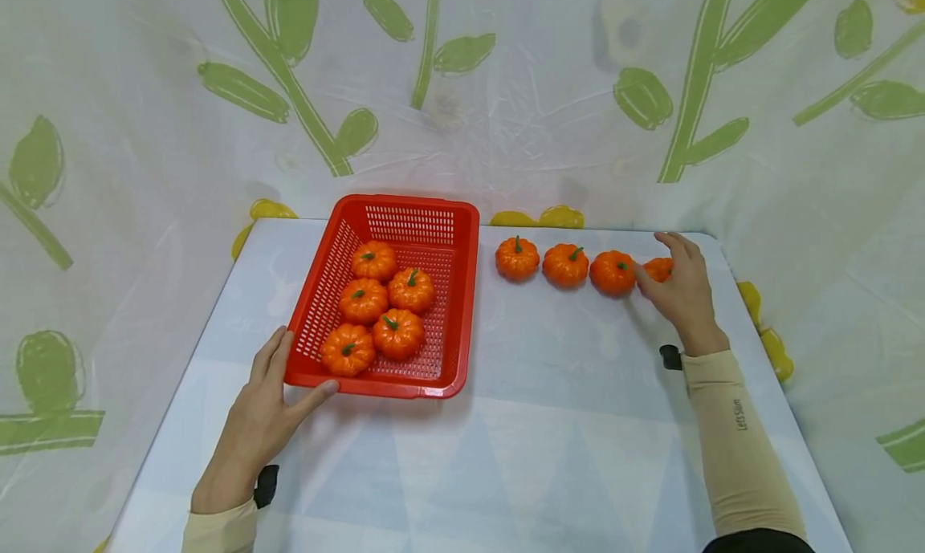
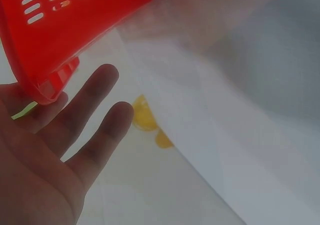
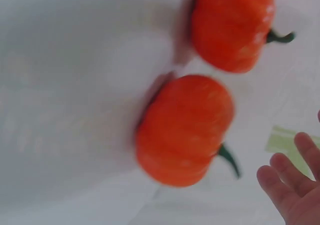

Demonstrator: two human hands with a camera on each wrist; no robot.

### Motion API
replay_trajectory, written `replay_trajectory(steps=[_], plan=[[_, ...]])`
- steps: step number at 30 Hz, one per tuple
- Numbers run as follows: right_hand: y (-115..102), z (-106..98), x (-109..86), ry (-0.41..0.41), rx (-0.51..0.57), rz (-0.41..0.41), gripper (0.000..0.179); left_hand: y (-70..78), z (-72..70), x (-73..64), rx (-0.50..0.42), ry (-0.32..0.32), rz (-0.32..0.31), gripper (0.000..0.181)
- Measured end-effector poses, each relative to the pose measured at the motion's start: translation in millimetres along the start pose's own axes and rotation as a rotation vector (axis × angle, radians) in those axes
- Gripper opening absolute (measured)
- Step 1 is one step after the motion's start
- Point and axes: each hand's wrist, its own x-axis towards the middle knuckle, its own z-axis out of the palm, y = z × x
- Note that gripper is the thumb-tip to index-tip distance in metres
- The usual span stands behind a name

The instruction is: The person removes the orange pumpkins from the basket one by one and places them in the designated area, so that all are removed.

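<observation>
A red plastic basket (image 1: 470,312) with slotted walls holds several small orange pumpkins (image 1: 400,334) with green stems. My left hand (image 1: 253,416) is at its near left corner, thumb by the front rim and fingers along the left side. The left wrist view shows those fingers (image 2: 102,140) straight and spread, two of them apart from the red wall (image 2: 65,30). To the right, my right hand (image 1: 682,296) reaches around the last pumpkin (image 1: 658,269) of a row, partly hiding it. Spread fingers (image 3: 285,182) stand apart from a pumpkin (image 3: 185,130) in the right wrist view.
Other pumpkins of the row (image 1: 566,266) stand side by side near the back edge of the pale table (image 1: 549,457), right of the basket. A whitish sheet (image 1: 535,136) printed with green leaves and yellow shapes rises behind and around the table.
</observation>
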Motion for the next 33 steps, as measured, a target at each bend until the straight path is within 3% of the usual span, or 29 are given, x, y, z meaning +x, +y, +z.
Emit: replay_trajectory(steps=[15, 33], plan=[[-53.1, 13.0, 5.9, 0.063, 0.138, -0.268, 0.064, 0.0, -0.6, -0.5, -0.002, 0.003, 0.0, 0.112], [-106.2, 40.2, 11.2, -0.036, 0.194, -0.444, 0.065, 2.3, -2.0, -0.1, 0.0, 0.004, 0.002, 0.112]])
